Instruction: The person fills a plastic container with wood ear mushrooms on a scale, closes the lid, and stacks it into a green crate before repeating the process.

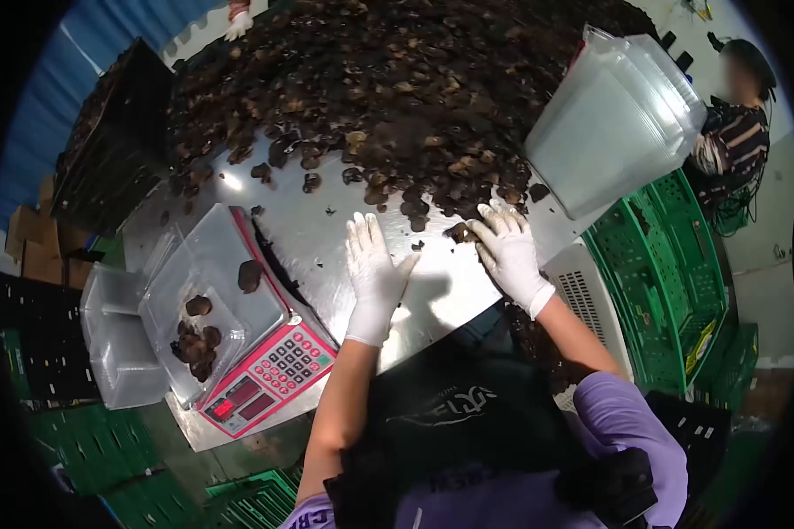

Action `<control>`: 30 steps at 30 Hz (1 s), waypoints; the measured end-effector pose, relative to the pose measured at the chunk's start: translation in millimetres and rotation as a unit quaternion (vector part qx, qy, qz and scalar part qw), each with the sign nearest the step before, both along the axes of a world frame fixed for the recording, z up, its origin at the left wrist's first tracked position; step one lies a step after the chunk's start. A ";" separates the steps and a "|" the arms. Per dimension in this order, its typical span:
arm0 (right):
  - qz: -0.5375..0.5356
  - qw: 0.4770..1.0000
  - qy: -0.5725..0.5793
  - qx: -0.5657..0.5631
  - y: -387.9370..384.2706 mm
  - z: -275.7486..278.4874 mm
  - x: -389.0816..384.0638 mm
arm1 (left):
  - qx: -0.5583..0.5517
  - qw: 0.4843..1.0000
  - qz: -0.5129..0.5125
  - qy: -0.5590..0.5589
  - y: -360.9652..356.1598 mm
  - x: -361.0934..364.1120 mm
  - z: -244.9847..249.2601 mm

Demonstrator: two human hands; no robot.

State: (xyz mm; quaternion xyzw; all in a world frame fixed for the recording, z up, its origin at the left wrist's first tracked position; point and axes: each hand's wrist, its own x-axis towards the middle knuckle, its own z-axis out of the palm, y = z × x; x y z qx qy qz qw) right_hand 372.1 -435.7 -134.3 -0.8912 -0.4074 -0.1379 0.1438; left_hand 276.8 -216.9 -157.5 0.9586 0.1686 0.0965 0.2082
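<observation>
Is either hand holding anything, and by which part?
Nothing looks held: the left hand is open over the table, and the right hand is open beside a dark piece.

"CREW" is printed in dark capitals across the purple shirt [503,502] – partly hidden in shadow. "CR" is legible on the purple sleeve [312,515], the rest cut off at the frame edge. A white logo with Chinese-style characters is carried on the dark apron [468,388]; the characters and the small lettering beside them are too blurred to read. Keys are marked on the red scale [273,375], its display lit red – digits not legible. Print on the yellow label [700,346] is unreadable.
</observation>
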 end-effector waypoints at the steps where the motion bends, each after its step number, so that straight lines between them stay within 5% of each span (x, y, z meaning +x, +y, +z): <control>1: -0.016 1.000 0.011 0.004 -5.2 0.8 2.8 | 0.060 0.998 0.016 -0.022 -5.4 7.7 -3.2; 9: -0.066 0.990 0.053 0.110 -10.7 -10.1 2.7 | 0.008 0.998 -0.045 -0.043 -32.1 1.1 20.6; 13: -0.084 0.982 0.027 0.169 -9.2 -5.9 1.8 | -0.015 0.993 0.030 -0.110 -14.1 49.3 35.5; 17: -0.094 0.980 0.030 0.171 -9.7 4.8 2.9 | 0.028 0.996 0.072 -0.050 -2.3 85.1 21.5; 21: -0.081 0.970 0.039 0.226 -2.3 8.3 14.4 | -0.183 0.970 0.132 -0.088 8.8 75.9 25.5; 24: -0.094 0.970 0.065 0.217 21.9 24.4 28.9 | -0.360 0.903 0.120 -0.202 22.6 64.1 12.0; 27: -0.144 0.976 0.042 0.156 53.2 24.2 53.5 | -0.684 0.676 0.132 -0.239 22.2 55.7 29.1; 30: -0.121 0.977 0.016 0.172 59.5 15.1 67.3 | -0.748 0.615 0.120 -0.219 31.4 51.9 37.9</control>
